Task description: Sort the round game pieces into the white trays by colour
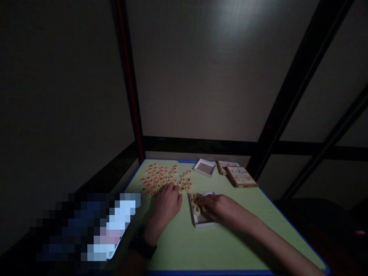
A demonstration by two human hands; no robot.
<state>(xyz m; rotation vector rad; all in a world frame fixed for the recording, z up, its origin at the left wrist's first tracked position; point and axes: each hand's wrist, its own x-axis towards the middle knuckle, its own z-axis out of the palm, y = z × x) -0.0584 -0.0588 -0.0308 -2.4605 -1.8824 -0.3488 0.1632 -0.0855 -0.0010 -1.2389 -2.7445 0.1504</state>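
A dim room seen from above, looking down at a green table [201,245] with a thin blue border, set in the lower middle of the frame; dark walls and black beams fill everything above it. Left of centre on the table lies a loose spread of small round pale tokens [159,177], marked in red and black, lying flat and close together. The left hand [166,203], with a dark watch [143,245] on its wrist, rests palm down at the near right edge of that spread, fingertips touching the closest tokens. The fingers are curled under, so it cannot be told whether they pinch one. Just to the right, apart from the spread, sits a shallow white tray [196,223], its long axis running from the viewer toward the far edge, with a few tokens inside at its far end. The right hand [220,209] comes in from the lower right and lies across the tray, fingers lowered onto those tokens; whether they grip one is hidden. The tray lies between the two hands, nearer the right. Further back, an empty white lid [204,167] stands alone, and two flat printed boxes [240,176] overlap near the far right corner. Bare green surface lies open in front of the tray and to its right. A pixelated patch covers the lower left.
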